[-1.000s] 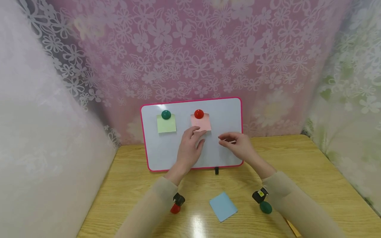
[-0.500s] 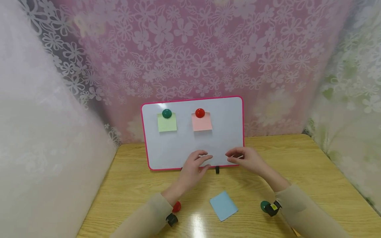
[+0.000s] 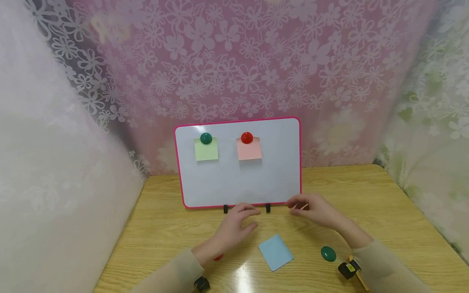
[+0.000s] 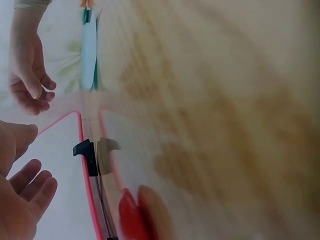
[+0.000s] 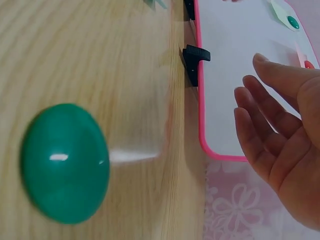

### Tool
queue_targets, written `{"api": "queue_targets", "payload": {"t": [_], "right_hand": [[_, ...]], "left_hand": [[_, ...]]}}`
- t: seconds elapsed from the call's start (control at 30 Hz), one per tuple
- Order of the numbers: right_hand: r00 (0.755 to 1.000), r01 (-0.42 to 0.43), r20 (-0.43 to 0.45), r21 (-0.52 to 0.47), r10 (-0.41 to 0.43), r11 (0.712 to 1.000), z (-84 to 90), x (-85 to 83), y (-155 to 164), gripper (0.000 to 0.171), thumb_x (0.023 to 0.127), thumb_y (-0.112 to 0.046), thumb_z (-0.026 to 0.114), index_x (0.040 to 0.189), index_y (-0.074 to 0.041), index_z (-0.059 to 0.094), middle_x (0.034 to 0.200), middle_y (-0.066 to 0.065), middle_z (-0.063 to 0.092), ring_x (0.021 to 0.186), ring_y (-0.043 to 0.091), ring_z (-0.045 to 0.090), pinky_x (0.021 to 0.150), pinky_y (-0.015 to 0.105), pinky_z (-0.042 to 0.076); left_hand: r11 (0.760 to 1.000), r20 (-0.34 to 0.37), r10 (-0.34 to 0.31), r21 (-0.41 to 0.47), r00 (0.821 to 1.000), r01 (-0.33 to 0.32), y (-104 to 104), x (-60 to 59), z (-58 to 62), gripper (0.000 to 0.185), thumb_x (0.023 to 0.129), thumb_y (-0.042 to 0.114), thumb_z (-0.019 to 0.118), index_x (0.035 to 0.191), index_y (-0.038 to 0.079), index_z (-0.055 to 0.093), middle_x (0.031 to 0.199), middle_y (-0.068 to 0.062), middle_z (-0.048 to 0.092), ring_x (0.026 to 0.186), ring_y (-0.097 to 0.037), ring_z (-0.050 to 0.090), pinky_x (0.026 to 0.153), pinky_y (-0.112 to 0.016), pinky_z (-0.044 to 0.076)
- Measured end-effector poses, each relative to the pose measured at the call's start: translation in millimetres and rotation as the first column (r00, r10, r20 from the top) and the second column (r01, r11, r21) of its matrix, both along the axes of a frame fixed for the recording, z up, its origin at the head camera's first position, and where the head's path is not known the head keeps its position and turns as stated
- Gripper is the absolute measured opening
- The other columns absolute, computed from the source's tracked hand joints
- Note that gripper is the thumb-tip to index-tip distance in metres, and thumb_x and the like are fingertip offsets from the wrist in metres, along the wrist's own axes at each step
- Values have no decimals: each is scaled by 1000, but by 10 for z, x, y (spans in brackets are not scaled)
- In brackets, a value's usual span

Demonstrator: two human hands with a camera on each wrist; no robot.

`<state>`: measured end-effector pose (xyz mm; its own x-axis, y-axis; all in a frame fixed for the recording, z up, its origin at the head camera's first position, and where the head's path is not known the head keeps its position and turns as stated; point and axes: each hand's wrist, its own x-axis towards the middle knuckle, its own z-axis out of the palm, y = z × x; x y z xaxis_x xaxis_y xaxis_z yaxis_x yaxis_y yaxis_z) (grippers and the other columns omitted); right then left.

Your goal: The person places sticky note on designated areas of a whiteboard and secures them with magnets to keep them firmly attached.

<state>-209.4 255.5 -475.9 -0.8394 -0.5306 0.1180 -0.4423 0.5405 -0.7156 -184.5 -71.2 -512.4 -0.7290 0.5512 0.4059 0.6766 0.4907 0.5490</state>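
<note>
My left hand [image 3: 234, 228] hovers over the table in front of the whiteboard [image 3: 216, 183], fingers loosely bent with nothing between them. To its right, my right hand [image 3: 311, 207] is raised near the board's lower right corner, also holding nothing. On the board, a green magnet [image 3: 206, 138] sits over the top of a pale green sticky note [image 3: 207, 151]. Beside it a red magnet [image 3: 247, 138] does the same on a pink sticky note [image 3: 249, 150]. A blue sticky-note pad [image 3: 276, 252] lies on the table between my forearms.
Another green magnet [image 3: 328, 253] lies near my right wrist. A second red magnet [image 3: 218, 257] is mostly hidden under my left wrist. Black clips [image 3: 268, 208] support the board's lower edge. An orange item [image 3: 362, 280] is partly covered by my right sleeve.
Both hands have drawn back from the board, down toward me, with the right also shifting right. The pink note and its red magnet are now fully uncovered.
</note>
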Motion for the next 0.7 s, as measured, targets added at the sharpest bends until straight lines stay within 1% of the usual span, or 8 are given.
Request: {"api": "queue_targets", "payload": {"t": [0.1,0.17,0.33,0.4,0.53,0.6,0.7], "right_hand": [[1000,-17,-1,7,17,1000,-9,52,49,24,101,-18,77,122,-7,77,114,10,77,97,10,70,83,33,61],[1000,-24,8,13,24,1000,-11,87,80,25,102,-18,77,124,-5,77,115,10,77,97,11,70,83,33,61],[999,-44,27,30,43,999,-10,168,139,27,101,-17,77,125,-4,76,116,9,77,96,12,71,81,32,61],[998,-56,25,45,55,997,-12,200,164,27,101,-16,77,125,-4,76,116,9,77,96,12,71,81,32,61],[996,-86,32,84,84,993,-22,268,233,28,101,-16,77,126,-3,76,117,8,77,96,9,70,80,30,60],[994,-105,51,91,101,990,-27,312,275,29,101,-16,77,126,-2,76,117,8,77,96,9,70,79,30,60],[990,-126,75,92,119,988,-35,380,342,30,101,-18,77,126,-2,76,117,8,77,97,8,69,78,30,61]], "left_hand": [[1000,41,4,-16,999,-4,-35,36,-47,34,98,14,81,130,9,75,130,0,66,123,-18,61,102,-34,54],[1000,53,6,-21,999,-5,-54,59,-65,34,98,14,82,131,9,75,130,1,66,122,-17,61,102,-35,53],[1000,50,-6,-25,999,7,-106,108,-78,34,96,14,83,129,8,76,126,2,66,119,-18,61,102,-37,52],[999,58,-11,-36,998,13,-139,130,-80,34,96,14,83,129,8,76,125,1,66,119,-18,61,103,-37,52],[997,115,-10,-75,993,18,-227,184,-82,34,98,15,81,130,8,75,126,2,65,119,-16,60,104,-35,52],[995,145,-11,-95,989,25,-267,213,-72,33,98,16,81,131,9,75,128,3,65,121,-16,60,104,-35,52],[992,166,-21,-117,986,41,-295,235,-42,33,99,17,80,131,10,75,129,3,65,122,-16,60,106,-36,51]]}}
